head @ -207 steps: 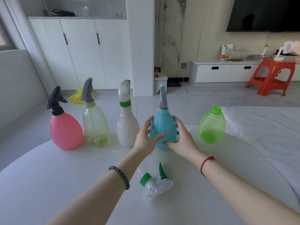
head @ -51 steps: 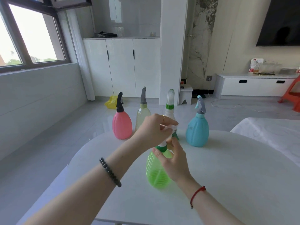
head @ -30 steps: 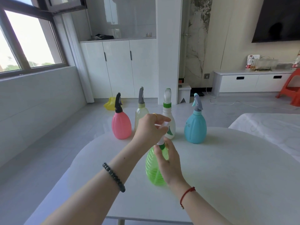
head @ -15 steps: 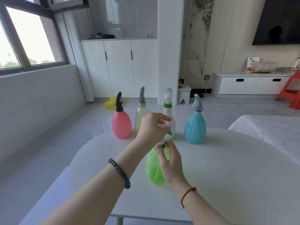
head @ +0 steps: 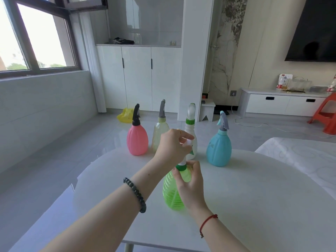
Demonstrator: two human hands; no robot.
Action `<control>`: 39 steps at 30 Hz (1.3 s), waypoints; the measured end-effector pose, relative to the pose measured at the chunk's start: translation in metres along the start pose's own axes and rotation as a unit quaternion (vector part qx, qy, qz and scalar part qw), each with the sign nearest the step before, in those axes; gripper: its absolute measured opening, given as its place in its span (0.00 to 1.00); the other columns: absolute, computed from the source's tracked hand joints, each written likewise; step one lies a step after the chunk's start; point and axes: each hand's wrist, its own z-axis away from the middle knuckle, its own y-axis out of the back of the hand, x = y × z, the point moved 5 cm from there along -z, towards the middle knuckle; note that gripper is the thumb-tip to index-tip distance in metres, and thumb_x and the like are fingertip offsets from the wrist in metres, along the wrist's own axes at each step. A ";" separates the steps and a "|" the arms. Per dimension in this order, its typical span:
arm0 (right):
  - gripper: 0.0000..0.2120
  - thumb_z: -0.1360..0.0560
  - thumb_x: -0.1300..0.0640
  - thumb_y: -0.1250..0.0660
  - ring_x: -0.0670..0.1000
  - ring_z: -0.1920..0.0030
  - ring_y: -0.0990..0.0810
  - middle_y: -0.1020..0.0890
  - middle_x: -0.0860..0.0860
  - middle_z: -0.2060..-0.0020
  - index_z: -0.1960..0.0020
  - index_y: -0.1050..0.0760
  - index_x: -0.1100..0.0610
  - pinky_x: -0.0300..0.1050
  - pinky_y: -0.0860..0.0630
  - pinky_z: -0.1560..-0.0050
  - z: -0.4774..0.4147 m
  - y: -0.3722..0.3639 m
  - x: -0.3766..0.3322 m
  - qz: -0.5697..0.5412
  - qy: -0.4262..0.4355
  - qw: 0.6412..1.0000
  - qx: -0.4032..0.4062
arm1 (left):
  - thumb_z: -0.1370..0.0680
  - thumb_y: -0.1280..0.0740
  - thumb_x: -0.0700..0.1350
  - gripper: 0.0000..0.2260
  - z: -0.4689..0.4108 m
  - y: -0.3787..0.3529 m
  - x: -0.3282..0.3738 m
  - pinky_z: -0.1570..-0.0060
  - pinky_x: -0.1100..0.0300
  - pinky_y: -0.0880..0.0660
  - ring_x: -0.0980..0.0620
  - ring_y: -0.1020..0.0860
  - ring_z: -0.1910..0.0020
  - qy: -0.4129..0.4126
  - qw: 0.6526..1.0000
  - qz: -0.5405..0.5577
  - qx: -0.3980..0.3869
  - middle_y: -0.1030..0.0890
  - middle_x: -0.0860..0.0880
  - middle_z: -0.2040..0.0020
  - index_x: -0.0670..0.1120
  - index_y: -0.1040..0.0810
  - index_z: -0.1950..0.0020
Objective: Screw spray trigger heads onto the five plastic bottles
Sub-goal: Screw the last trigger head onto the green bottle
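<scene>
A ribbed green bottle (head: 171, 192) stands upright on the white table (head: 254, 206), near me. My right hand (head: 189, 180) wraps its shoulder and neck. My left hand (head: 172, 146) grips the white spray trigger head (head: 188, 142), whose green collar (head: 181, 167) sits on the bottle's neck. Behind stand a pink bottle (head: 137, 140), a pale yellow bottle (head: 160, 131), a white bottle (head: 190, 124) and a blue bottle (head: 219, 150), each with a trigger head on top.
The table's left edge (head: 85, 170) curves close to the pink bottle. A white patterned surface (head: 300, 157) lies to the right. Beyond are white cabinets (head: 138, 77), a yellow bag (head: 125, 116) on the floor and an orange stool (head: 325, 117).
The last trigger head was lifted from the table and the green bottle brought toward me. Over the last second my left hand keeps its grip on the head and my right fingers shifted on the neck.
</scene>
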 end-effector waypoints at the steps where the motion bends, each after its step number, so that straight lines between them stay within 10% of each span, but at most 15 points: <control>1: 0.11 0.31 0.54 0.29 0.37 0.52 0.26 0.23 0.44 0.56 0.54 0.31 0.50 0.25 0.33 0.52 0.000 0.000 0.002 -0.001 -0.003 1.000 -0.005 | 0.28 0.33 0.38 0.12 0.000 0.000 -0.001 0.65 0.67 0.27 0.51 0.21 0.53 0.000 1.000 0.000 0.000 0.19 0.46 0.49 0.47 0.20 0.46; 5: 0.17 0.30 0.43 0.39 0.38 0.45 0.28 0.24 0.42 0.47 0.43 0.31 0.46 0.27 0.34 0.45 0.002 -0.004 0.002 -0.012 -0.001 0.997 -0.077 | 0.28 0.33 0.38 0.12 -0.001 -0.001 -0.002 0.60 0.64 0.25 0.52 0.21 0.52 -0.006 1.000 0.004 0.003 0.18 0.45 0.48 0.47 0.20 0.46; 11: 0.09 0.28 0.56 0.32 0.36 0.55 0.27 0.24 0.44 0.57 0.54 0.32 0.49 0.23 0.33 0.54 -0.001 -0.001 -0.001 -0.008 -0.007 1.000 -0.029 | 0.28 0.32 0.39 0.13 0.000 0.000 -0.003 0.57 0.64 0.27 0.54 0.23 0.56 -0.003 1.000 0.012 0.003 0.18 0.45 0.48 0.47 0.20 0.45; 19: 0.10 0.29 0.47 0.38 0.38 0.50 0.25 0.21 0.45 0.52 0.50 0.28 0.49 0.29 0.33 0.49 -0.001 -0.003 0.000 -0.042 -0.028 0.997 -0.055 | 0.29 0.30 0.41 0.12 0.000 0.003 -0.008 0.76 0.75 0.30 0.55 0.23 0.59 0.023 0.998 0.053 -0.002 0.21 0.51 0.54 0.50 0.20 0.46; 39: 0.11 0.29 0.44 0.42 0.42 0.50 0.25 0.21 0.48 0.52 0.52 0.27 0.48 0.23 0.33 0.54 -0.003 -0.002 0.001 -0.068 -0.049 0.992 -0.093 | 0.30 0.27 0.43 0.13 0.002 0.001 -0.017 0.70 0.69 0.25 0.53 0.18 0.55 0.043 0.993 0.108 0.014 0.16 0.48 0.51 0.50 0.19 0.46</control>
